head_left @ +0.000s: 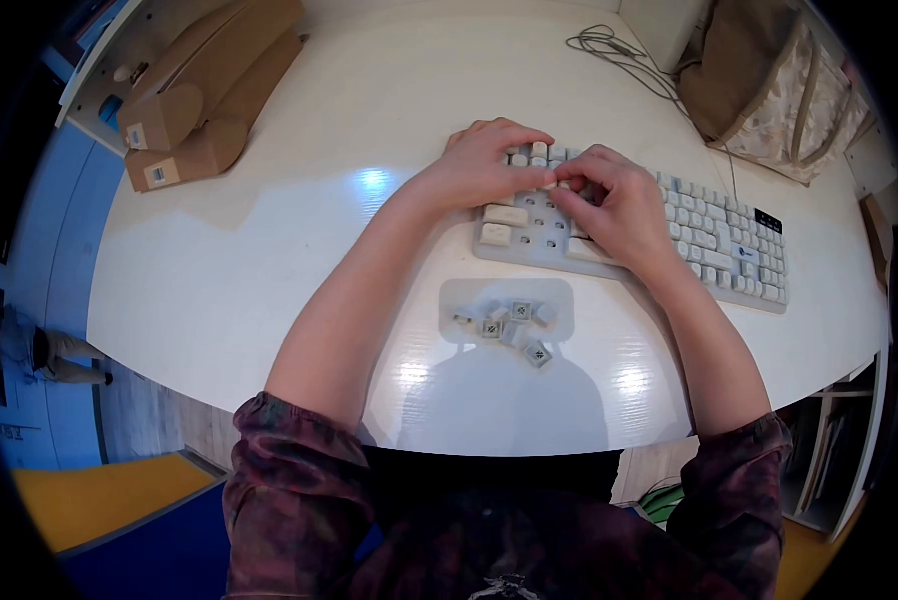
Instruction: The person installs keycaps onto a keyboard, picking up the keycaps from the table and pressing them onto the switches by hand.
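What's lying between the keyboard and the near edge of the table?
In the head view, a loose cluster of keycaps lies there on the white table, some underside up, between the left forearm and right forearm.

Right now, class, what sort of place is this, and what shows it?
Probably a home study or small office: there is a large white desk, a keyboard with some keycaps off, and open shelving at the lower right.
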`<state>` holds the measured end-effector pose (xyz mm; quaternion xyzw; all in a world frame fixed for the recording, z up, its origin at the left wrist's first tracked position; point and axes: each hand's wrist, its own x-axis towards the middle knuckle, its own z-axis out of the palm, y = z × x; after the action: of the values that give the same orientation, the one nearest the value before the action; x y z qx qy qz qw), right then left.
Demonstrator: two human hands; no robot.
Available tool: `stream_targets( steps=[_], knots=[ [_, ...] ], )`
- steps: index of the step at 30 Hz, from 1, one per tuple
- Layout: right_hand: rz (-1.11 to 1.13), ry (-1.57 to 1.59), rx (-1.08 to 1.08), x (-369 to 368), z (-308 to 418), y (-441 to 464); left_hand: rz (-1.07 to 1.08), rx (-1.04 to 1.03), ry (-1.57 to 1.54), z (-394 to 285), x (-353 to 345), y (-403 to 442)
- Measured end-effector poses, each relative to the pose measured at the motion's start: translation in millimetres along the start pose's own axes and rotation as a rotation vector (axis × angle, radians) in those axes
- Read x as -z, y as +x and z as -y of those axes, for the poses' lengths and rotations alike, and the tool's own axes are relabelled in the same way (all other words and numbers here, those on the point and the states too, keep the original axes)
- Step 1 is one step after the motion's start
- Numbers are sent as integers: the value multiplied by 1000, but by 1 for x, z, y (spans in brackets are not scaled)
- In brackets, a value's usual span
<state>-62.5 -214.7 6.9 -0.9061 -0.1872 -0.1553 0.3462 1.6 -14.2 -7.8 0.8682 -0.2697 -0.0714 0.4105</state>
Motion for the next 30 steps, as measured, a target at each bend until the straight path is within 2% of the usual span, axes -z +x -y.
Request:
stream_targets(
  steps=[14,23,30],
  knots=[
    [-2,28,-40,0,-1,1,-13,-27,66,0,0,-1],
    [3,6,-43,0,2,1,-9,-45,-66,8,0,0],
    [22,0,-38,0,-1,1,-14,-54,-44,5,1,-1]
  ],
)
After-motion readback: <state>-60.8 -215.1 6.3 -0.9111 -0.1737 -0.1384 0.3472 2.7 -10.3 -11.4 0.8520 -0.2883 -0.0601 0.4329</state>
